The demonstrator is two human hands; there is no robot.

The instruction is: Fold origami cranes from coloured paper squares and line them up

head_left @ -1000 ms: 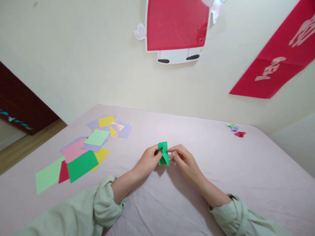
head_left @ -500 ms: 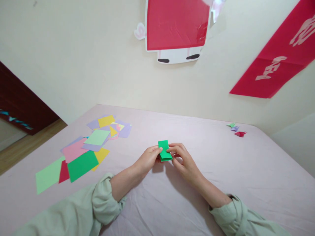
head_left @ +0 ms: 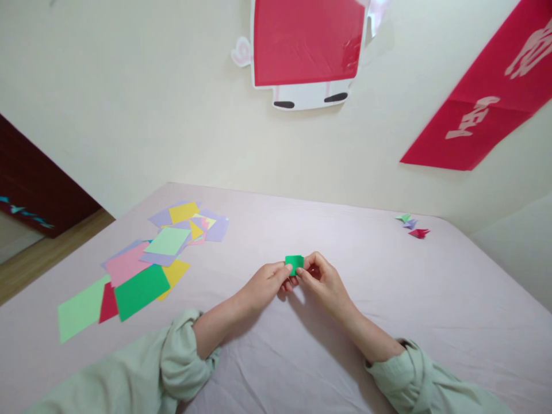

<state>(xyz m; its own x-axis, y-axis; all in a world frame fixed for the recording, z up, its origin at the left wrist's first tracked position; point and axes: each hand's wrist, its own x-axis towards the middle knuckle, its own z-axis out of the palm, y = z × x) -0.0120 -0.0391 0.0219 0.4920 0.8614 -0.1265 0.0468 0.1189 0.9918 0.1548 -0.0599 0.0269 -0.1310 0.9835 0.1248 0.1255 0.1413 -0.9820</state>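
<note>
A small folded piece of green paper (head_left: 294, 263) is pinched between both my hands above the pale pink sheet (head_left: 336, 368). My left hand (head_left: 266, 283) grips its left edge with thumb and fingertips closed. My right hand (head_left: 322, 280) pinches its right edge, fingers curled in. Only the top part of the paper shows; the rest is hidden behind my fingers. Both forearms come in from below, in rolled-up light green sleeves.
Several loose coloured paper squares (head_left: 142, 267) lie scattered at the left. Three small folded paper figures (head_left: 411, 226) sit near the far right corner. A wall with red paper decorations (head_left: 307, 43) rises behind. Wooden floor (head_left: 38, 261) shows at the left.
The green paper has been folded down from a taller upright strip to a small compact rectangle between my fingertips. Both hands stayed close together.
</note>
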